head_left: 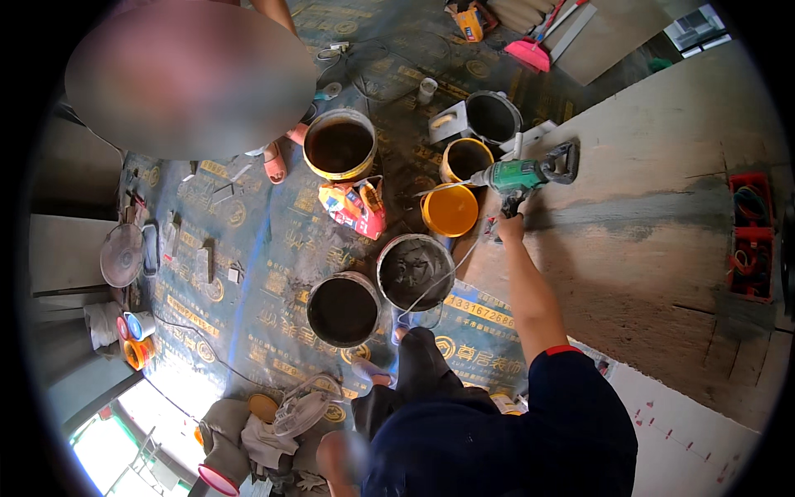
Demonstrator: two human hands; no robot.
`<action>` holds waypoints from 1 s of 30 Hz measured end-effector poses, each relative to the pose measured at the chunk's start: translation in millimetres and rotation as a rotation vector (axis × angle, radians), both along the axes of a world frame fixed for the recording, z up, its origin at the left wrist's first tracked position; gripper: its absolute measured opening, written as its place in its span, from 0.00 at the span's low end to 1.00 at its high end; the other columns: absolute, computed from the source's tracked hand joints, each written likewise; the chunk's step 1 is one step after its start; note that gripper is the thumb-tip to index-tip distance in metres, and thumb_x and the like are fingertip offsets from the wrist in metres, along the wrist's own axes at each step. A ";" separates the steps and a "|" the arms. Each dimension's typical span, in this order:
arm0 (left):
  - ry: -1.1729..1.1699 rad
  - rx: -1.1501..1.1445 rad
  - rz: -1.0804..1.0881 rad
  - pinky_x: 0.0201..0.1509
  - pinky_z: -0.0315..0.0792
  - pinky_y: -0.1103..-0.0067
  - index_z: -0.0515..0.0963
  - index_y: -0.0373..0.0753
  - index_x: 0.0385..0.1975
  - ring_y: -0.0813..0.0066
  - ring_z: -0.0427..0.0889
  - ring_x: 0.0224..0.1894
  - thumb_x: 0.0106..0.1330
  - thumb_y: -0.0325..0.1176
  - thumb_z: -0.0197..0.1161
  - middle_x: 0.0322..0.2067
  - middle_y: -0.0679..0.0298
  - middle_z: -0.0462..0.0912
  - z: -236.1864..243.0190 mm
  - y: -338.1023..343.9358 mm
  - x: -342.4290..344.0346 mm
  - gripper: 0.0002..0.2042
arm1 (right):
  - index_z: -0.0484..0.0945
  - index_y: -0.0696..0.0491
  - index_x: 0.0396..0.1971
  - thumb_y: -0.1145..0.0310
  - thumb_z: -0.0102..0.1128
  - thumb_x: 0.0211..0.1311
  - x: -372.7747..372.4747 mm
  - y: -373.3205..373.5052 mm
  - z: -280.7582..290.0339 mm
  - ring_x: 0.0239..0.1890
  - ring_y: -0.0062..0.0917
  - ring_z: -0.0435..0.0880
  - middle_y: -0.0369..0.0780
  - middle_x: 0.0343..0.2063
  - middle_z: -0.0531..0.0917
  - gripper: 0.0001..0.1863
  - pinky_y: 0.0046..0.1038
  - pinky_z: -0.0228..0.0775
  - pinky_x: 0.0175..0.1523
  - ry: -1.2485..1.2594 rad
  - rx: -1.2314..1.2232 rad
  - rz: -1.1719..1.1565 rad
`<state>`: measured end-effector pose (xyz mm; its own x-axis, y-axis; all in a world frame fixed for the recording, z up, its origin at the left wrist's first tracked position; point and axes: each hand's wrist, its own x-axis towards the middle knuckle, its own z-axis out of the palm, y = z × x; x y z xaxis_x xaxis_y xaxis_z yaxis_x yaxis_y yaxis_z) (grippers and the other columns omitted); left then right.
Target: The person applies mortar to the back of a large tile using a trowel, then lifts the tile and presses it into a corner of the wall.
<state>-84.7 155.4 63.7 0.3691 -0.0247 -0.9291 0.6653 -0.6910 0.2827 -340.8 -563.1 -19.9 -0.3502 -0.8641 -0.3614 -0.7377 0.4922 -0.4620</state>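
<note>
The right hand is wrapped around the green drill from its near side; the drill's body sits just beyond, right of the orange bucket. The left hand is hidden.

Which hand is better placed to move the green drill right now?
The right hand, likely: it grips the green drill by its handle, while the left hand cannot be clearly made out.

Right arm stretched forward, right hand clenched, fingers curled, left arm low
</note>
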 end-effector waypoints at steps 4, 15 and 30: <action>-0.063 0.021 -0.114 0.38 0.73 0.72 0.77 0.39 0.36 0.62 0.79 0.35 0.54 0.32 0.58 0.31 0.58 0.81 21.5 -28.0 -9.9 0.11 | 0.66 0.62 0.51 0.62 0.60 0.57 8.6 22.4 9.2 0.49 0.46 0.77 0.51 0.45 0.77 0.27 0.39 0.70 0.53 0.332 -0.246 0.090; -0.477 0.220 -1.243 0.45 0.74 0.68 0.80 0.40 0.32 0.59 0.79 0.42 0.47 0.31 0.59 0.33 0.59 0.82 115.9 -163.8 0.6 0.11 | 0.76 0.53 0.40 0.68 0.51 0.58 49.0 89.8 -82.6 0.46 0.38 0.78 0.44 0.40 0.79 0.12 0.40 0.72 0.45 0.224 -0.018 0.931; 0.122 0.315 -0.126 0.27 0.72 0.82 0.76 0.32 0.40 0.78 0.78 0.26 0.66 0.37 0.57 0.32 0.60 0.82 13.6 -13.1 -32.3 0.13 | 0.83 0.50 0.35 0.57 0.55 0.56 -115.5 293.2 -221.3 0.50 0.35 0.78 0.43 0.42 0.81 0.14 0.46 0.57 0.63 0.649 0.682 1.651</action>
